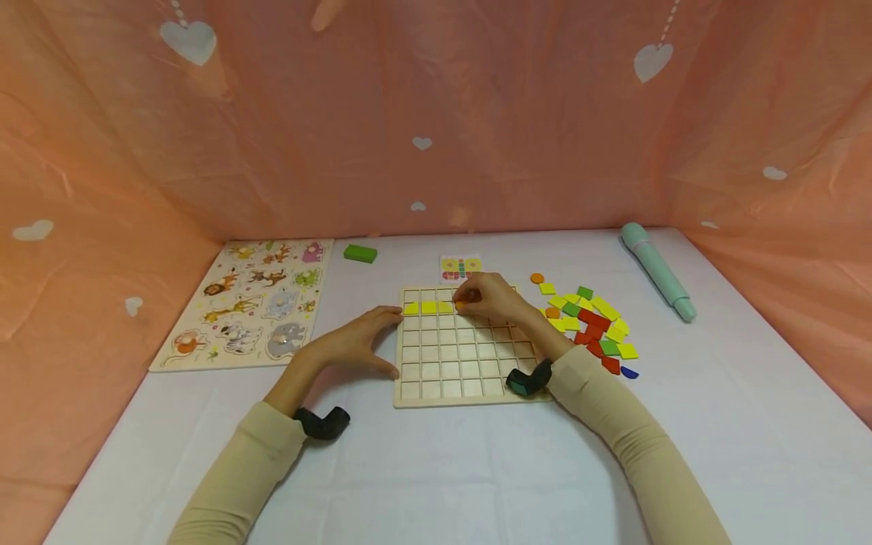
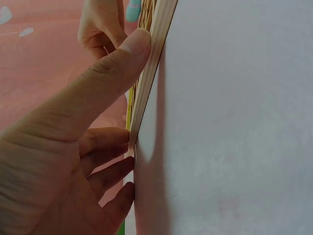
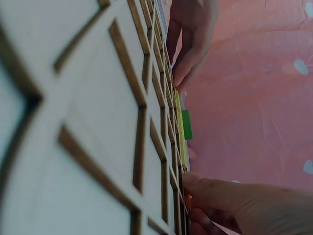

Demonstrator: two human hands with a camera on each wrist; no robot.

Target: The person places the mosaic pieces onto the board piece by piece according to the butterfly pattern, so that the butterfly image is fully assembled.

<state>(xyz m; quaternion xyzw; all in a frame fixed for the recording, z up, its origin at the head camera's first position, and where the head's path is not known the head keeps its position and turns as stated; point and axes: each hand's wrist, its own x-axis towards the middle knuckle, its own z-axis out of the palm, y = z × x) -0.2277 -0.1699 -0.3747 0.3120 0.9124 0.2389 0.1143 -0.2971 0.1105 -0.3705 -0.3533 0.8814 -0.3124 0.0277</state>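
A wooden grid board [image 1: 436, 371] lies on the table, with several yellow square tiles [image 1: 428, 308] in a row near its far left corner. My left hand [image 1: 350, 342] rests at the board's left edge, thumb and fingers spread and fairly straight; in the left wrist view the thumb and fingertips touch the board's side. Over the row's right end, my right hand [image 1: 493, 297] pinches a small orange piece [image 1: 460, 304], mostly hidden by the fingers. Beyond the board lies a pattern card [image 1: 451, 266] with a yellow, red and green figure.
Right of the board spreads a loose pile of yellow, green, orange, blue and red tiles [image 1: 594, 319]. A mint-green microphone-like stick [image 1: 657, 271] lies far right. At left is an animal puzzle board [image 1: 235, 306]; a green block [image 1: 360, 253] lies behind. Pink curtains enclose the white table.
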